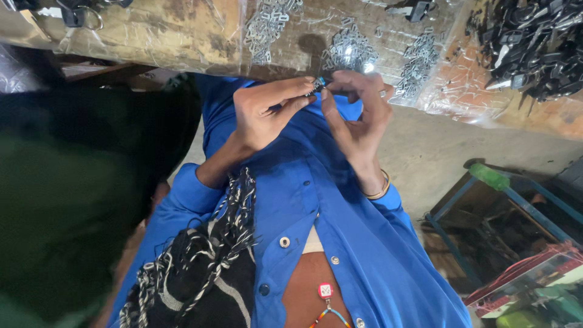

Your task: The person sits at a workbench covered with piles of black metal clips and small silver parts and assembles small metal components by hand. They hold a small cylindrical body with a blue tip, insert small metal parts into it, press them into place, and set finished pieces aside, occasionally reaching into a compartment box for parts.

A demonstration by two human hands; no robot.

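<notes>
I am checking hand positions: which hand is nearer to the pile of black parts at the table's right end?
The right hand. It is below and left of the pile of black parts; the left hand is farther left, beyond the right hand.

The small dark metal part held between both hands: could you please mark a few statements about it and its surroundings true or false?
1. Both the left hand and right hand pinch the small dark metal part. True.
2. The part rests on the bench. False: it is held up in front of the plastic-covered wooden bench.
3. Heaps of small silvery metal pieces lie on the bench. True.
4. The sleeves are red. False: the long-sleeved shirt is blue.
</notes>
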